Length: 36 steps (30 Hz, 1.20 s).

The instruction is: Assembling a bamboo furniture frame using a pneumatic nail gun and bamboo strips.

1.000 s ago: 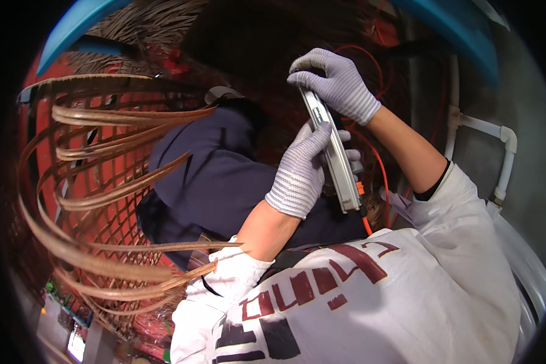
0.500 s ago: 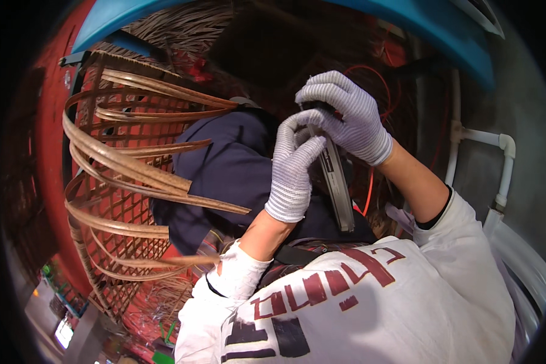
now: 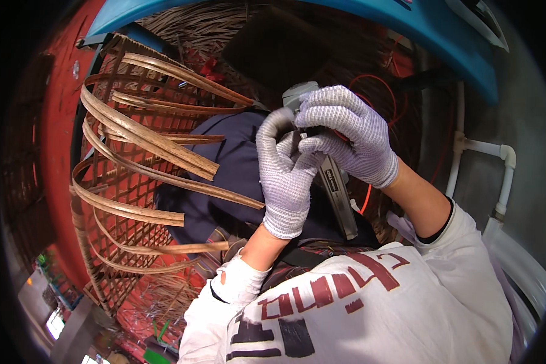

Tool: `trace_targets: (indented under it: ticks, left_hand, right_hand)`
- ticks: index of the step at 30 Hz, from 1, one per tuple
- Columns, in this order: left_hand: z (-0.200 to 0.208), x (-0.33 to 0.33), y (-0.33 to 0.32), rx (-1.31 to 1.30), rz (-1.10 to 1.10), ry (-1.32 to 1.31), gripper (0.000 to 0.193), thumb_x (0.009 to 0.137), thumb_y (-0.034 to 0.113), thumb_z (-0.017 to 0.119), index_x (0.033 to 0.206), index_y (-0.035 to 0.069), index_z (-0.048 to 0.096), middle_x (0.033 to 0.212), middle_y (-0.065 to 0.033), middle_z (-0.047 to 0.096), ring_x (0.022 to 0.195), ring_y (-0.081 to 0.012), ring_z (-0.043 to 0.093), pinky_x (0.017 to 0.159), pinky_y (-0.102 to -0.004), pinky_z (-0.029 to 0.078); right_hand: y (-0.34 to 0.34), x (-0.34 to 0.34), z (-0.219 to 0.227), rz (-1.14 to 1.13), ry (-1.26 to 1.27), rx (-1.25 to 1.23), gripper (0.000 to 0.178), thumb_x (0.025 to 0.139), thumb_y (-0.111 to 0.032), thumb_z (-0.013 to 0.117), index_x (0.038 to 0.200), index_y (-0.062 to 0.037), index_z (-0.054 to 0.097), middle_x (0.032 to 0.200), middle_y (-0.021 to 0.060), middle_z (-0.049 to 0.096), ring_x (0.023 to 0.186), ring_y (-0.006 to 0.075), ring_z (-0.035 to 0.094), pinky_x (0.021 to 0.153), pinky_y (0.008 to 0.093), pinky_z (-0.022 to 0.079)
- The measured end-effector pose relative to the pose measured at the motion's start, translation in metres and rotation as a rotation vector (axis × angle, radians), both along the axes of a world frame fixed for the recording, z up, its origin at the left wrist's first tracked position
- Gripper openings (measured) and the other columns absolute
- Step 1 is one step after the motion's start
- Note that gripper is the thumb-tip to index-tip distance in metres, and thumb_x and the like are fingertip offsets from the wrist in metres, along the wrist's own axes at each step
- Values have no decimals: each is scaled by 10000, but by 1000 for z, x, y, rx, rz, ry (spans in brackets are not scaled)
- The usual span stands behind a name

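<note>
What looks like an air staple gun, with a long metal magazine [image 3: 340, 203] and a grey rounded head [image 3: 299, 91], lies over my lap. My right hand [image 3: 355, 133], in a striped white glove, curls round its upper part, fingers bent over a dark piece. Close against it, my left hand [image 3: 287, 173], gloved alike, has its thumb and bent fingers at the magazine's upper end. The left index finger is raised and blurred. Whatever sits between the left fingertips is hidden.
A woven wicker frame [image 3: 124, 182] with several curved, cut cane strips [image 3: 145, 136] stands left, against my dark-clothed leg [image 3: 224, 145]. An orange hose [image 3: 366, 199] runs behind the tool. Ahead is a blue curved edge [image 3: 406, 30]; white pipes [image 3: 482, 147] line the right wall.
Both hands have lowered slightly in the picture, and the left index finger has lifted away from the right fingers. The tool's grey head now shows beyond them. The view has shifted a little.
</note>
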State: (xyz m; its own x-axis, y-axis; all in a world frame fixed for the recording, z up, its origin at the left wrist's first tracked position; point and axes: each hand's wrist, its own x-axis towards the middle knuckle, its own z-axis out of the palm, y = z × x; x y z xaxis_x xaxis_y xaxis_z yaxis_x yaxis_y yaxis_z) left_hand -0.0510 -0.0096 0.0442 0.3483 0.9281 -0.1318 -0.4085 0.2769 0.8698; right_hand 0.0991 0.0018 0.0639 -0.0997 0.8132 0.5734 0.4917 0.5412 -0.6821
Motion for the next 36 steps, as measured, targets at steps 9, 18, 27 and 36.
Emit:
trace_targets:
  ticks: [9,18,27,36]
  left_hand:
    - [-15,-9,13,101,34,157,405,942,89,606,1323,8,497,1297,-90,549,1160,-180,541,1019,-308,418]
    - [-20,5,32,-131,139,22,243,980,269,564,1161,131,481,828,-63,591,576,-157,593,464,-298,513]
    - [-21,6,50,-292,228,6,273,962,340,582,1080,118,476,754,-89,574,553,-203,555,461,-330,505]
    - [-14,20,41,-274,185,70,276,963,305,588,1156,132,494,812,-124,600,593,-240,596,479,-363,536]
  right_hand:
    - [10,-10,-5,-52,-7,-101,159,751,-206,764,883,-123,734,862,34,667,873,237,624,798,333,510]
    - [-16,20,-32,-212,411,-484,162,911,-107,620,1008,6,684,959,74,686,877,134,639,818,261,499]
    - [-116,22,-18,-50,363,-895,359,825,-181,747,1141,-55,631,1051,59,641,929,133,619,845,280,510]
    - [-101,-21,-8,-189,41,-1010,599,746,-343,801,1228,-58,588,1078,133,618,942,237,634,843,348,502]
